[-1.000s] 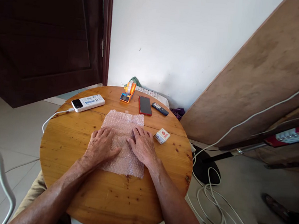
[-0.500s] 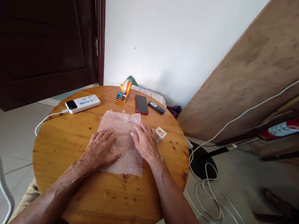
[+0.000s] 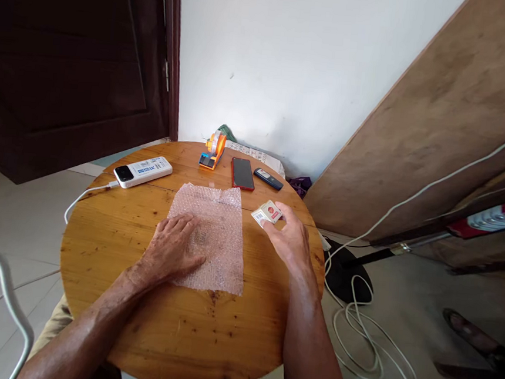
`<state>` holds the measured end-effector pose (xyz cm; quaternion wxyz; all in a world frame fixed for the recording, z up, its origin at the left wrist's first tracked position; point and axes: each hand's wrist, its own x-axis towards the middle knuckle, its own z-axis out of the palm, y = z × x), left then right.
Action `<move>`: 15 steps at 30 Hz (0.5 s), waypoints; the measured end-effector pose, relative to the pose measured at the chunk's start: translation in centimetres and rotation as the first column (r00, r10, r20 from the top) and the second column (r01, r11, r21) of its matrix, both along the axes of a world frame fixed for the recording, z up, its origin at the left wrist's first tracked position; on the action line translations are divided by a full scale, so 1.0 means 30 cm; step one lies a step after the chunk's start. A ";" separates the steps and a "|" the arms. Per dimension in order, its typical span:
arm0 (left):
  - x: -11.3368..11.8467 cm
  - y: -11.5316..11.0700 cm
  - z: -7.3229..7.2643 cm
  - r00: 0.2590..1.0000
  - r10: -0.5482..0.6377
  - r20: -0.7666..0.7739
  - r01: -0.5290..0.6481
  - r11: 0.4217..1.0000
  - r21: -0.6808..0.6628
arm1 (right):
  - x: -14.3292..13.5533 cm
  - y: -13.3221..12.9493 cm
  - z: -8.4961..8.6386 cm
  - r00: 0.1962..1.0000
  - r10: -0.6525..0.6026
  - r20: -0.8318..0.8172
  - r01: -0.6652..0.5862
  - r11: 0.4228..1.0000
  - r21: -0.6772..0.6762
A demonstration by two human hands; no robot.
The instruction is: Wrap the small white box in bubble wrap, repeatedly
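Note:
A sheet of pinkish bubble wrap (image 3: 219, 239) lies flat on the round wooden table (image 3: 169, 335). My left hand (image 3: 174, 244) rests on its left side, fingers stretched out and palm down. To the right of the sheet, my right hand (image 3: 290, 234) grips a small white box with a red round mark (image 3: 266, 213) between thumb and fingers. The box is tilted, and whether it still touches the table I cannot tell.
Behind the sheet are an orange tape dispenser (image 3: 213, 149), a red-edged phone (image 3: 242, 174) and a dark blue handheld device (image 3: 268, 178). A white power bank (image 3: 143, 171) with a cable plugged in sits at the left. Loose white cable (image 3: 362, 323) coils on the floor at right.
My right hand has left the bubble wrap, moved right and taken hold of the small box, which now tilts. My left hand stays in place on the sheet.

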<state>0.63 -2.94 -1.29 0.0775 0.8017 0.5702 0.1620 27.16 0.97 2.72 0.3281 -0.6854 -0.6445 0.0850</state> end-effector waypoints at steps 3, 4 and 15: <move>-0.001 0.005 0.006 0.998 0.019 0.064 -0.017 0.999 -0.028 | -0.095 -0.021 -0.001 0.955 0.238 -0.179 -0.213 0.966 0.145; -0.005 0.010 0.008 0.995 0.026 0.096 -0.022 0.999 -0.044 | -0.128 -0.029 -0.007 0.929 0.322 -0.182 -0.294 0.942 0.163; -0.054 0.070 -0.027 0.905 0.156 0.395 -0.118 0.986 -0.121 | -0.211 -0.050 -0.053 0.766 0.641 -0.039 -0.642 0.764 -0.063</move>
